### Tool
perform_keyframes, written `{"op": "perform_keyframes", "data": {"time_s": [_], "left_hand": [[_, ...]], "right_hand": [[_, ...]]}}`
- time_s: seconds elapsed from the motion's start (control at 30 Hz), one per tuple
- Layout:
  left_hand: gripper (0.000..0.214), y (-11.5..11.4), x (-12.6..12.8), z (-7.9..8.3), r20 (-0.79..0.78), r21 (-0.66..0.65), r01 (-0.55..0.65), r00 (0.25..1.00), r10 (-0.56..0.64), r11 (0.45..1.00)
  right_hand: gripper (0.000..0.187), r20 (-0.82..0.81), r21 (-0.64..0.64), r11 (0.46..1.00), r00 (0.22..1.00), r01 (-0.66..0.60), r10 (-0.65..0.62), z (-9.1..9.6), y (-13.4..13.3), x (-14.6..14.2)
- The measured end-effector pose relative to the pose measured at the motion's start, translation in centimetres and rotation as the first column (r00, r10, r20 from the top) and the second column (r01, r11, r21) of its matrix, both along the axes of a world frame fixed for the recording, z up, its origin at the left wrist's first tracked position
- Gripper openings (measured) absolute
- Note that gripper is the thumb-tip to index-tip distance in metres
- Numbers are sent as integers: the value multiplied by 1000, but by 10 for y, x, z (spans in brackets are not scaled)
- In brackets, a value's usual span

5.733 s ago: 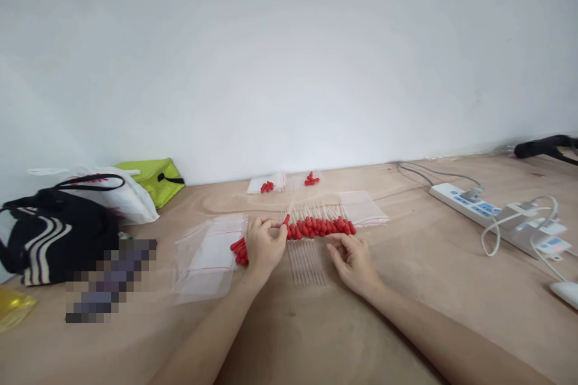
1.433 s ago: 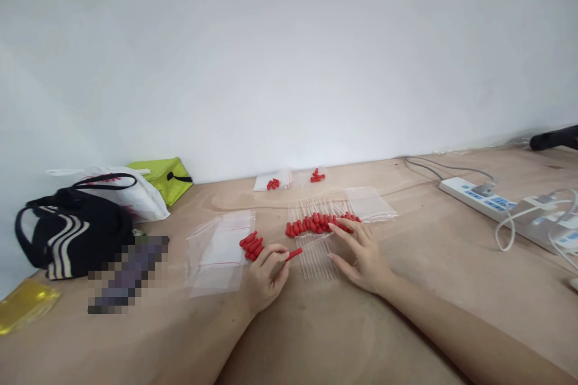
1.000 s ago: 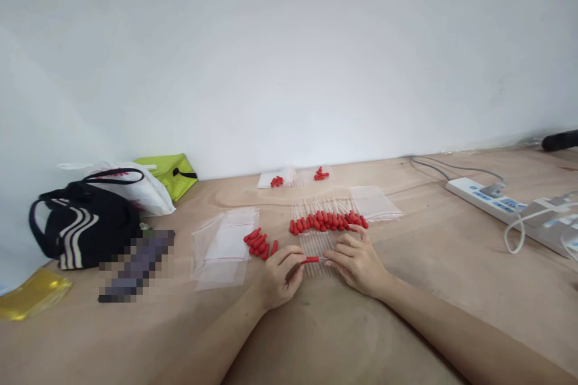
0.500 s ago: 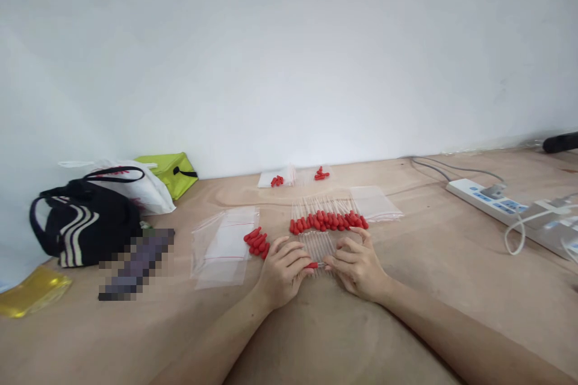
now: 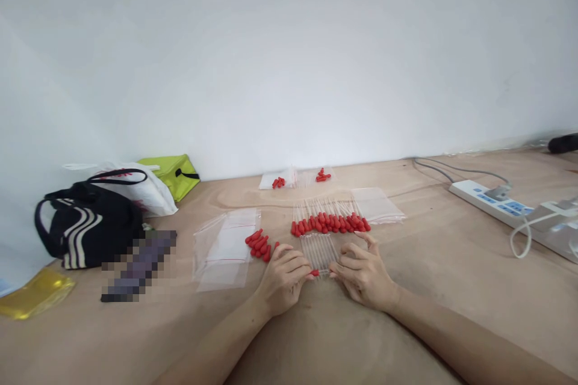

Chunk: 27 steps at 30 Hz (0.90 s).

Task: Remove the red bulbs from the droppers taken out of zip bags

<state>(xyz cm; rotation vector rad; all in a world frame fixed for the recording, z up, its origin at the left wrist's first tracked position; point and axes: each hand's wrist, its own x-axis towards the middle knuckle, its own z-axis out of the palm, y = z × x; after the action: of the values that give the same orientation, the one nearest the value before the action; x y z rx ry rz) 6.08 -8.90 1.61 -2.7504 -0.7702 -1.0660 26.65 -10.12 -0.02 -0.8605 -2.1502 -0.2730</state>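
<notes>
My left hand (image 5: 284, 280) is closed, pinching a red rubber bulb (image 5: 315, 273) at its fingertips. Level with it, my right hand (image 5: 368, 274) grips a thin clear dropper tube (image 5: 325, 272), whose end meets the bulb or lies very close to it. How far the tube sits inside cannot be made out. Under and just beyond the fingertips lies a row of bare clear tubes (image 5: 317, 249). Behind that row are several droppers (image 5: 332, 222) with red bulbs towards me. Loose red bulbs (image 5: 259, 244) lie in a pile beyond my left hand.
Clear zip bags lie left (image 5: 226, 240) and right (image 5: 378, 204) of the droppers. Two small groups of red bulbs (image 5: 279, 182) rest on bags near the wall. A black bag (image 5: 94, 222) stands left; a power strip (image 5: 487, 198) with cables lies right.
Both hands have come slightly closer to me with the bulb and tube. The view has shifted a little. The pile and the dropper row look the same.
</notes>
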Motion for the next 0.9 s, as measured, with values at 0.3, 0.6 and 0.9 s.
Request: {"op": "perform_keyframes", "data": {"time_s": [0.3,0.6,0.9], "left_hand": [[13,1,-10,-2,48,11,-31,998,31,999],[23,11,-24,0,248,-63,-386,887,389,920],[19,39,-71,6,203,-251,-616,721,662,747]], "right_hand": [[19,-44,-87,996,999,27,-31,2,2,9],[21,-138,-178,940,939,290,-316,-8,12,14],[16,-78,-233,897,912,376,-402,-7,15,8]]}}
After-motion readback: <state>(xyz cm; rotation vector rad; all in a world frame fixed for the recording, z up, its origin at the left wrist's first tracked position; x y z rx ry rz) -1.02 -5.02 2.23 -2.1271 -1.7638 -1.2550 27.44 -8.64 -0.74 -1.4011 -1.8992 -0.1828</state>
